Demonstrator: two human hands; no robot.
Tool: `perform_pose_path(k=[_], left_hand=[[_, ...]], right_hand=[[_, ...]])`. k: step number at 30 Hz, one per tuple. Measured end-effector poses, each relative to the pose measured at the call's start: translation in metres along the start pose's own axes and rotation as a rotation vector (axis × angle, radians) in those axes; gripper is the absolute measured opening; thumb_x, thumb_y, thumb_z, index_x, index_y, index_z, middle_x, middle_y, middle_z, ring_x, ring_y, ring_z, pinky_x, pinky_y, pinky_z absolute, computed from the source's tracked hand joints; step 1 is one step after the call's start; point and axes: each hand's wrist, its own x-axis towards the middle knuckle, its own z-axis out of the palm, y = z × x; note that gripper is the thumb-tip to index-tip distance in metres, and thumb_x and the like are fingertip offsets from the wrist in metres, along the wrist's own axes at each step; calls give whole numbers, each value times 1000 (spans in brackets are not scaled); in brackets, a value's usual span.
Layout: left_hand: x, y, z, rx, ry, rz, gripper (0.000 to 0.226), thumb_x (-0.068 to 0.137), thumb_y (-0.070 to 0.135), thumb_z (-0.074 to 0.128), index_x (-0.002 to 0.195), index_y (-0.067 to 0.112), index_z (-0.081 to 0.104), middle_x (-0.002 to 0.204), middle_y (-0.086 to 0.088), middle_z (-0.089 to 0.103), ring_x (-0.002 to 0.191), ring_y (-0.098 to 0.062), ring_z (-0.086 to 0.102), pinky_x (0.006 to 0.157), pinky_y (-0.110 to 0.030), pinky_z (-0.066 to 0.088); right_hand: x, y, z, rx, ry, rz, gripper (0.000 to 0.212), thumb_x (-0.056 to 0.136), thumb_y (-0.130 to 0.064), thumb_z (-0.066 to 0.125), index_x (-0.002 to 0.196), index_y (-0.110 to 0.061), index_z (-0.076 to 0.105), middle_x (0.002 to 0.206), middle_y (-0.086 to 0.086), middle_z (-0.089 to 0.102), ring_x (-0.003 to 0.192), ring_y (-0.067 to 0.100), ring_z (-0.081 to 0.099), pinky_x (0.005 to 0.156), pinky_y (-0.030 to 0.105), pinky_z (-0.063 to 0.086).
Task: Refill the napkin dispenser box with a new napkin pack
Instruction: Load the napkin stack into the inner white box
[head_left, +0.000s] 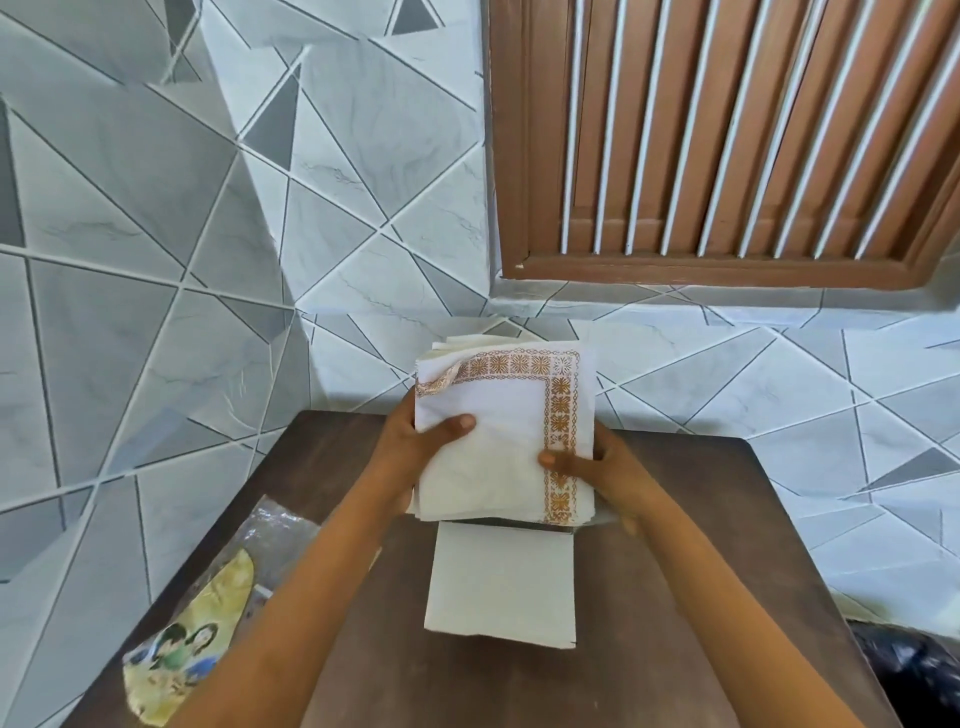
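Note:
A thick stack of white napkins with a brown patterned border is held above the middle of the dark wooden table. My left hand grips its left edge, thumb on top. My right hand grips its right edge, thumb on the border. Directly below the stack a dark edge of the dispenser box shows; most of the box is hidden. A plain white napkin lies flat on the table in front of it.
An empty clear plastic wrapper with a yellow printed picture lies at the table's left front edge. A tiled wall rises right behind the table, with a brown louvred window above. Something dark sits low at the right.

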Motion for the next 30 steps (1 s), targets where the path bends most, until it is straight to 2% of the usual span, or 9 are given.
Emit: perform_pose_path(k=[3, 5, 11, 14, 16, 21, 24, 28, 30], left_hand=[[6, -4, 0, -7, 8, -10, 58, 57, 26, 82, 111, 17, 63, 106, -6, 72, 98, -26, 68, 81, -40, 56], [11, -7, 1, -13, -17, 7, 64, 56, 27, 82, 115, 16, 61, 111, -8, 70, 102, -27, 66, 84, -43, 55], [13, -26, -16, 186, -181, -10, 74, 59, 34, 80, 126, 23, 50, 120, 4, 65, 110, -11, 62, 88, -30, 53], [7, -36, -27, 274, -269, -52, 74, 58, 31, 81, 124, 30, 47, 110, 15, 67, 102, -2, 64, 76, -18, 54], [7, -41, -32, 318, -301, -42, 76, 56, 33, 81, 124, 28, 48, 111, 13, 67, 102, -2, 63, 76, -18, 54], [12, -48, -33, 457, -241, 49, 63, 54, 33, 84, 111, 30, 57, 104, 14, 68, 95, 5, 63, 77, -14, 52], [13, -50, -29, 495, -233, 99, 64, 52, 40, 81, 110, 23, 60, 97, 15, 70, 92, 1, 65, 76, -17, 53], [15, -52, -25, 581, -205, 125, 55, 55, 36, 80, 106, 23, 63, 86, 23, 69, 83, 11, 63, 68, -7, 49], [16, -52, -23, 664, -179, 126, 45, 61, 30, 80, 103, 21, 64, 75, 18, 68, 75, 1, 66, 65, -14, 51]], right_hand=[[7, 2, -3, -14, 66, -51, 37, 72, -7, 73, 106, -15, 61, 101, 4, 72, 89, 20, 70, 71, 31, 60], [11, 4, -4, -24, 99, -85, 37, 72, -5, 73, 106, -12, 60, 100, 5, 72, 87, 20, 70, 72, 32, 60], [13, 17, 0, -46, 163, -134, 33, 73, 0, 71, 100, -16, 62, 84, -8, 74, 76, 8, 70, 62, 19, 56], [13, 20, 1, -69, 173, -149, 32, 74, 2, 69, 97, -20, 61, 79, -12, 74, 74, 5, 70, 60, 18, 55], [12, 22, 2, -106, 168, -159, 31, 75, 1, 69, 102, -14, 61, 81, -12, 75, 76, 6, 69, 61, 17, 54], [11, 30, 2, -120, 178, -140, 37, 76, 0, 69, 109, -10, 56, 88, -6, 72, 79, 3, 69, 62, 16, 54], [12, 35, -1, -152, 210, -142, 40, 76, -2, 69, 113, -7, 55, 96, -1, 69, 80, 0, 68, 64, 14, 53], [11, 40, -3, -158, 223, -123, 39, 75, -5, 71, 112, -8, 58, 94, -4, 68, 76, -5, 66, 64, 10, 52], [12, 39, -4, -179, 232, -110, 40, 74, -6, 72, 112, -10, 59, 95, -4, 68, 78, -5, 65, 65, 10, 51]])
